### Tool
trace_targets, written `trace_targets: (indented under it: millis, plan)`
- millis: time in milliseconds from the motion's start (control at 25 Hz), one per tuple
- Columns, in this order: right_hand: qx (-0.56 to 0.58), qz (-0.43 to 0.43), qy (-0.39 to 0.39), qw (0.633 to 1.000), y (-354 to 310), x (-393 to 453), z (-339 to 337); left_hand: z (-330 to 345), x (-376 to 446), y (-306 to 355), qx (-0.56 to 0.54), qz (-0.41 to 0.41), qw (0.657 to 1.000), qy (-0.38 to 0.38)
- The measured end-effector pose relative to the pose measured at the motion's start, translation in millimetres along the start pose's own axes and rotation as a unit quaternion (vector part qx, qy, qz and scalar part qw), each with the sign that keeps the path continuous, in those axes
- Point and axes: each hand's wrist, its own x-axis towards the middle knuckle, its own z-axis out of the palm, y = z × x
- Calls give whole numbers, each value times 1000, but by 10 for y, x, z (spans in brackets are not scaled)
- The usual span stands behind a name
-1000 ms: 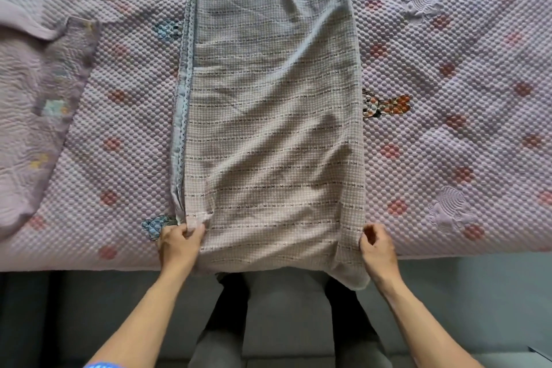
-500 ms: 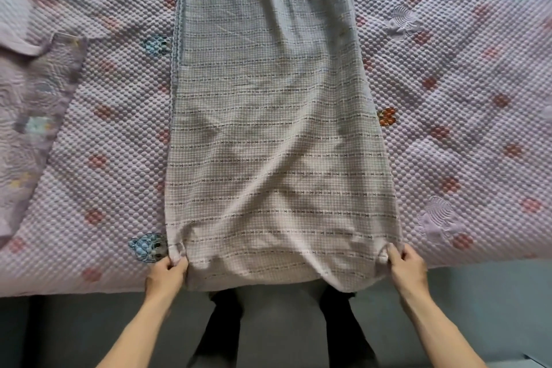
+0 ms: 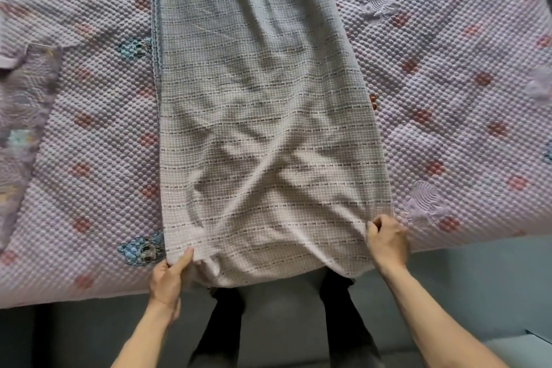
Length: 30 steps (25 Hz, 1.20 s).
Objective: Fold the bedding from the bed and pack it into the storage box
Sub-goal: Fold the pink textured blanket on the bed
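Head view: both hands at near corners of folded blanket on bed.

Blanket's point(image 3: 263, 128) far end cut off at top; storage box unseen. Grey-beige waffle weave, dark stitched stripes, creased, lying lengthwise on lilac quilted bedspread point(image 3: 448, 98). Left hand point(image 3: 167, 278) pinches near-left corner; right hand point(image 3: 388, 243) curls round near-right corner. No legible writing.

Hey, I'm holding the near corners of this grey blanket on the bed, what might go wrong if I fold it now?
The grey blanket has diagonal wrinkles across its middle; folding now would likely trap them. The left hand grips lower than the right hand, so the near edge may fold crooked. That edge sags off the pink quilt between both hands and could slip toward the floor.
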Motion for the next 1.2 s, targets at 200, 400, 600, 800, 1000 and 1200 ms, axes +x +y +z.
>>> trace_targets:
  millis: [200, 400, 600, 800, 1000, 1200]
  plan:
    - [126, 81, 62, 987, 188, 74, -452, 201, -174, 196, -8, -18, 994, -107]
    - [122, 20, -8, 992, 281, 160, -467, 370, -168, 55, 266, -17, 957, -116]
    - [128, 19, -28, 991, 569, 158, -544, 269, -35, -215, 342, -68, 935, -60]
    - [244, 45, -108, 963, 582, 115, -583, 357, -181, -332, 269, -9, 963, 31]
    - [304, 33, -187, 934, 711, 128, -520, 636, -242, -220, 33, -53, 996, 71]
    - [356, 126, -278, 883, 832, 68, -466, 450, -288, -61, 25, -80, 987, -139]
